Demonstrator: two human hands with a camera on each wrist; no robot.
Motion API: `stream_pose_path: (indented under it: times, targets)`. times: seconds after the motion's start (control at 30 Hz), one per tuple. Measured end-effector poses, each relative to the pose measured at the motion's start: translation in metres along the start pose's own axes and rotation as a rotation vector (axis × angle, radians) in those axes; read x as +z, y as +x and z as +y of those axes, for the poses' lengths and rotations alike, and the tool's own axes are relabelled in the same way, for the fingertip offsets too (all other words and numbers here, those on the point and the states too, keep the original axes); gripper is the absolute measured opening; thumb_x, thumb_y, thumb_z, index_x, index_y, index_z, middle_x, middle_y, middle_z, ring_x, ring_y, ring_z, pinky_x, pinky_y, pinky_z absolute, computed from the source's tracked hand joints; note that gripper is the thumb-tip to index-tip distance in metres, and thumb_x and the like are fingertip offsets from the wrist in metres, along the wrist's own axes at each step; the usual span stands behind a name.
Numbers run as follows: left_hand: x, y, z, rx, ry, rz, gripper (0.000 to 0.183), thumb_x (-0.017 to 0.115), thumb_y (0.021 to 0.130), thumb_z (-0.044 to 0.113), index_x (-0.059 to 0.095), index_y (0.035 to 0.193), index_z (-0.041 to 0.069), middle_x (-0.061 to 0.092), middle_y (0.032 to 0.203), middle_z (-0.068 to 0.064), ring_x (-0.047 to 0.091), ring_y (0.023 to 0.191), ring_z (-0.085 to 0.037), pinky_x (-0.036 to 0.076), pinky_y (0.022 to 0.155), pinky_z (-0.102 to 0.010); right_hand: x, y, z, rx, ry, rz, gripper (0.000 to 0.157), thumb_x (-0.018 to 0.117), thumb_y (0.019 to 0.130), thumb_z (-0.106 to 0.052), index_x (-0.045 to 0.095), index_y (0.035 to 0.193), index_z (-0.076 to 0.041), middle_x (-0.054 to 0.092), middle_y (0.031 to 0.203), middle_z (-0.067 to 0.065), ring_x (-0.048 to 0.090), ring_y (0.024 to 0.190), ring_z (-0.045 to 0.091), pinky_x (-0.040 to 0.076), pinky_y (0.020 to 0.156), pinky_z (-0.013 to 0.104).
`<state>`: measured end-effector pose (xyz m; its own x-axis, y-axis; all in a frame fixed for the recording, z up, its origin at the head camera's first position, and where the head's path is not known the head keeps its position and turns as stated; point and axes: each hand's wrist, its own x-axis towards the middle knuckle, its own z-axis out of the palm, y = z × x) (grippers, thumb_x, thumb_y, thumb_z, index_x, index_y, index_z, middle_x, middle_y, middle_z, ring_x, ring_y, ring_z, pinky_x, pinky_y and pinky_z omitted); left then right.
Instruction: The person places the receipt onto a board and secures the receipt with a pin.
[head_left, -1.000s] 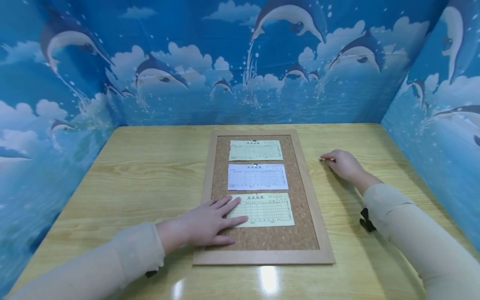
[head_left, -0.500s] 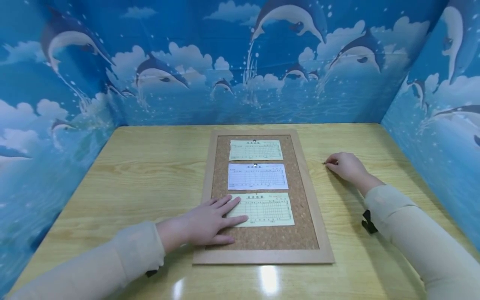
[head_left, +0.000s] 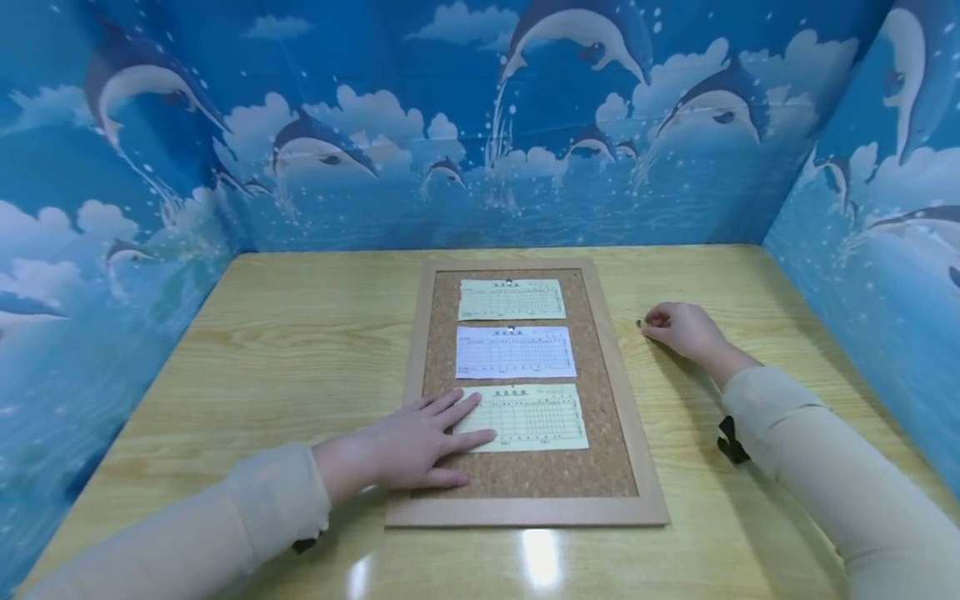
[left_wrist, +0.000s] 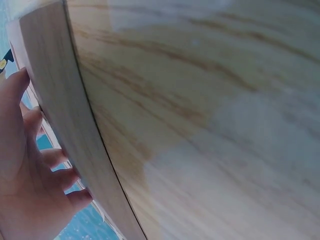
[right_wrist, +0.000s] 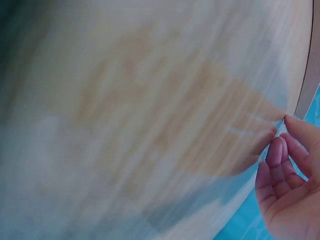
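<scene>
A wood-framed cork board [head_left: 495, 512] lies on the table with three printed slips on it. The top green slip [head_left: 512, 302] and the middle white slip [head_left: 514, 354] each have a small pin at the upper edge. My left hand [head_left: 416, 446] lies spread over the board's left side, its fingertips on the lower green slip [head_left: 543, 421]. Right of the board, my right hand [head_left: 686, 332] has thumb and forefinger at a tiny dark pushpin [head_left: 639, 322], low over the table. In the right wrist view the fingers [right_wrist: 275, 150] are curled together; the pin does not show clearly.
The wood-grain table [head_left: 300, 333] extends on both sides of the board. Blue dolphin-printed cloth [head_left: 480, 167] stands around its back and sides. A black strap piece [head_left: 731, 442] shows under the right sleeve.
The right hand shifted slightly right, then back left, the pushpin moving with its fingertips. The left hand, board and slips have stayed in place.
</scene>
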<state>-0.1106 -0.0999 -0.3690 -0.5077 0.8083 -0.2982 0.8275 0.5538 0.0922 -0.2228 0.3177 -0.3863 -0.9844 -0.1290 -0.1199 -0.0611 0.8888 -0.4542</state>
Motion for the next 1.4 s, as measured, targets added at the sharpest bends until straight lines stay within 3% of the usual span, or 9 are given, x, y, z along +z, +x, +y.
stream_pose_path:
  times: [0.63, 1.4]
  targets:
    - [0.0011, 0.0000, -0.0010, 0.011, -0.012, 0.016, 0.061, 0.031, 0.093, 0.061, 0.021, 0.148, 0.035, 0.005, 0.155, -0.012, 0.007, 0.140, -0.034, 0.019, 0.108, -0.053, -0.0001, 0.0039, 0.0008, -0.066, -0.008, -0.041, 0.030, 0.052, 0.094, -0.005, 0.053, 0.121, 0.008, 0.059, 0.099, 0.020, 0.055, 0.093, 0.033, 0.043, 0.082, 0.050]
    - [0.0016, -0.0001, -0.0009, 0.007, -0.009, 0.006, 0.061, 0.032, 0.093, 0.061, 0.021, 0.148, 0.035, 0.004, 0.155, -0.011, 0.007, 0.140, -0.034, 0.019, 0.108, -0.053, 0.0007, 0.0072, 0.0000, -0.073, -0.011, -0.054, 0.021, 0.051, 0.094, -0.006, 0.057, 0.111, 0.005, 0.059, 0.095, 0.017, 0.055, 0.089, 0.031, 0.043, 0.078, 0.049]
